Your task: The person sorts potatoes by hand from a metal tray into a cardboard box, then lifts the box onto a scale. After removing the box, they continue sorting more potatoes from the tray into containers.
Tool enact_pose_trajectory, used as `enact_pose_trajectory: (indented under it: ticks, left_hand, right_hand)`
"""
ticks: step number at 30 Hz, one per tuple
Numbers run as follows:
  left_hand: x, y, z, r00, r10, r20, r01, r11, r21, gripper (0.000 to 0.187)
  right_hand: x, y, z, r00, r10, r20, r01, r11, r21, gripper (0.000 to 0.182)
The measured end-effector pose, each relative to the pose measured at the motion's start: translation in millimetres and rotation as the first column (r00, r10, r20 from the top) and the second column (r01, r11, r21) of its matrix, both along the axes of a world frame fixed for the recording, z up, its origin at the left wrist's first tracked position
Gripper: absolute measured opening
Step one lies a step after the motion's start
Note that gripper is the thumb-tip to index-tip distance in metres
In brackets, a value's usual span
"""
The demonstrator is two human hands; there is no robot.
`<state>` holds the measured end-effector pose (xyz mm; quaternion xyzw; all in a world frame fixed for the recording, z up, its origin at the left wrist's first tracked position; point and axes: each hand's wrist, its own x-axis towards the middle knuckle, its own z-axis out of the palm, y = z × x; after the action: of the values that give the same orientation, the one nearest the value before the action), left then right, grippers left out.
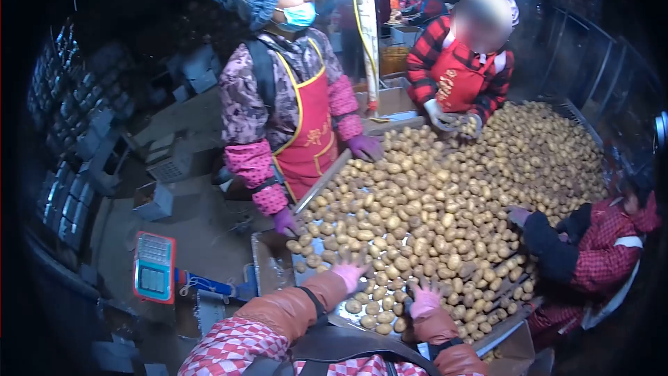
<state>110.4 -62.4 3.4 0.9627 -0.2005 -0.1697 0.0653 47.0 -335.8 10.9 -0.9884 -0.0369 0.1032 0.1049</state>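
A broad heap of small potatoes (417, 198) covers the sorting table. My left hand (350, 275), in a pink glove, lies at the near left of the heap with its fingers spread against the potatoes. To its right, my right hand (424, 299), also gloved in pink, rests on the near edge of the heap, fingers stretched out. Neither hand is closed around a potato. A few loose potatoes lie between my two hands, where the pale metal table surface (342, 315) shows through.
A person in a red apron (309, 132) stands at the table's left. Another person (463, 73) handles potatoes at the far side, and a third (591, 244) reaches in from the right. A scale display (154, 267), a white box (154, 200) and a post (364, 35) stand around the table.
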Motion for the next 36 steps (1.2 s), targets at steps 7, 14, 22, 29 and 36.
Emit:
enact_pose_trajectory:
  ticks: [7, 14, 22, 29, 36]
  left_hand:
    - [-35, -14, 16, 0.986, -0.149, 0.072, 0.157, 0.98, -0.124, 0.073]
    - [-24, -3, 17, 0.965, -0.258, -0.051, 0.26, 0.965, 0.041, 0.077]
    - [-41, 27, 11, 0.987, -0.153, -0.055, 0.147, 0.984, -0.101, 0.066]
    - [-59, 5, 33, 0.956, -0.286, -0.061, 0.286, 0.958, -0.009, 0.073]
    - [-56, -25, 34, 0.89, -0.456, 0.025, 0.457, 0.886, -0.08, 0.079]
  right_hand:
    - [27, -9, 43, 0.934, -0.147, 0.326, 0.048, 0.955, 0.294, 0.05]
    - [5, -11, 39, 0.977, -0.203, -0.056, 0.155, 0.511, 0.846, 0.036]
    - [-95, -269, 177, 0.315, -0.938, 0.146, -0.371, 0.02, 0.928, 0.029]
    - [-123, -301, 183, 0.115, -0.985, 0.127, -0.395, 0.072, 0.916, 0.024]
    - [-102, -271, 158, 0.217, -0.975, 0.037, -0.363, -0.045, 0.931, 0.022]
